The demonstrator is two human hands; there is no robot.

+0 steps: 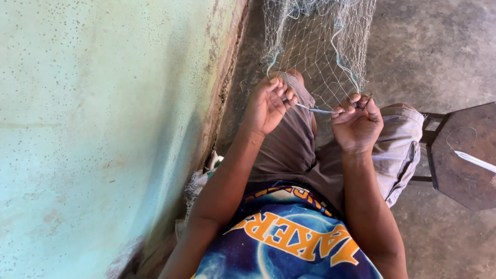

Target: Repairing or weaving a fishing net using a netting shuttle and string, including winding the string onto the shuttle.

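Over lap | netting needle (317,110) between hands | both hands (267,106) (357,123) pinching needle, net (320,49)

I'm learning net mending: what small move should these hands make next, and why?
Probably draw the thin needle through toward the right hand: it spans both hands, the left hand pinches the net mesh, and the twine there looks slack.

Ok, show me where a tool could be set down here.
Bare top of the stool around the white needle; bare floor right of the net. Crowded: the lap, under net and both hands, left hand, right hand.
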